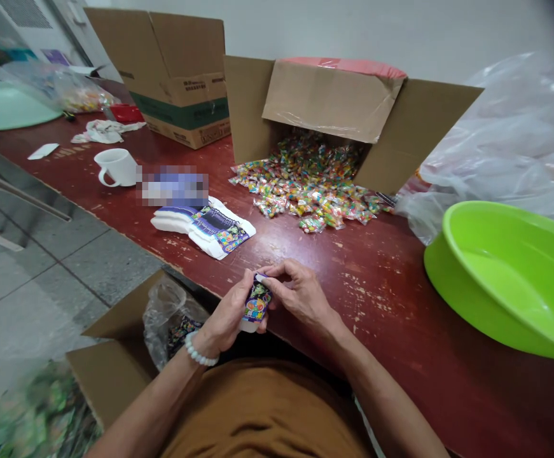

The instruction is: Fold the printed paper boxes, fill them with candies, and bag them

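Pinching a printed packet (257, 300) by its far end, its long axis running near-to-far, the right hand (303, 294) holds it between the fingertips, while the curled left hand (226, 312), closer to its lower half, wraps it, just inside the near edge of the surface (376, 299).

The left hand (226, 315) and right hand (300, 296) meet, fingers curled, forearms angled inward.

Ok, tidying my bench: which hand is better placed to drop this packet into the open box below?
Left, probably: the left hand holds the purple printed packet and sits nearest the brown cardboard box; the right hand is farther.
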`<state>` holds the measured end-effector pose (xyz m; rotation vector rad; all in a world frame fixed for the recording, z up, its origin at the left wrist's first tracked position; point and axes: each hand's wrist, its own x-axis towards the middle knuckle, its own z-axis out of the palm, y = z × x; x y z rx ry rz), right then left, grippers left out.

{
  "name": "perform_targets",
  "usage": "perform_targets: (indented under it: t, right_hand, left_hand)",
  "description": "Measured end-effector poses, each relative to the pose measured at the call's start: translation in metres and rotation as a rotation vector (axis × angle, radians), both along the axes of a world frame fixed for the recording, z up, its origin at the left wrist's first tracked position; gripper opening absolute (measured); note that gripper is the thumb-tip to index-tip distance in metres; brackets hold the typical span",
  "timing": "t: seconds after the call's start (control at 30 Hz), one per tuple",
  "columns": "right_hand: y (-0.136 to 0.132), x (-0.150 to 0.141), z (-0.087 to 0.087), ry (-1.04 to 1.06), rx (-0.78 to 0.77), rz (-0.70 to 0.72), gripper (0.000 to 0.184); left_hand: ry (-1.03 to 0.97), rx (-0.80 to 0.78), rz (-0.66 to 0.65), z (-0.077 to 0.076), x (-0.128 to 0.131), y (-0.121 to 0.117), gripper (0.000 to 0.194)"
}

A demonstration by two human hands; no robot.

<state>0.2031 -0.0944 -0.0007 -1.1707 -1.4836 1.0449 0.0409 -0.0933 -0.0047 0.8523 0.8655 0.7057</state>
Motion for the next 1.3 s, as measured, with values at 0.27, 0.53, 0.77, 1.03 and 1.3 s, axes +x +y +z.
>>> perform_targets:
  t: [0.27, 0.53, 0.77, 1.03, 1.3]
  right_hand:
    - [0.014, 0.002, -0.001, 0.311, -0.217, 0.048, 0.025]
    - [0.005, 0.005, -0.004, -0.058, 0.200, 0.071, 0.011]
    - [0.008, 0.004, -0.004, 0.042, 0.068, 0.134, 0.013]
    - [0.040, 0.020, -0.017, -0.181, 0.070, 0.122, 0.024]
    - [0.118, 0.085, -0.037, -0.858, 0.104, -0.372, 0.039]
  left_hand:
    - [0.169, 0.193, -0.018, 0.003, -0.003, 0.005, 0.068]
    - [0.066, 0.095, 0.013, -0.002, 0.000, 0.001, 0.068]
    - [0.070, 0.086, -0.028, 0.001, 0.000, 0.008, 0.067]
    - [-0.095, -0.070, 0.070, -0.006, 0.004, 0.004, 0.053]
    - [-0.013, -0.140, -0.051, -0.009, -0.025, -0.015, 0.041]
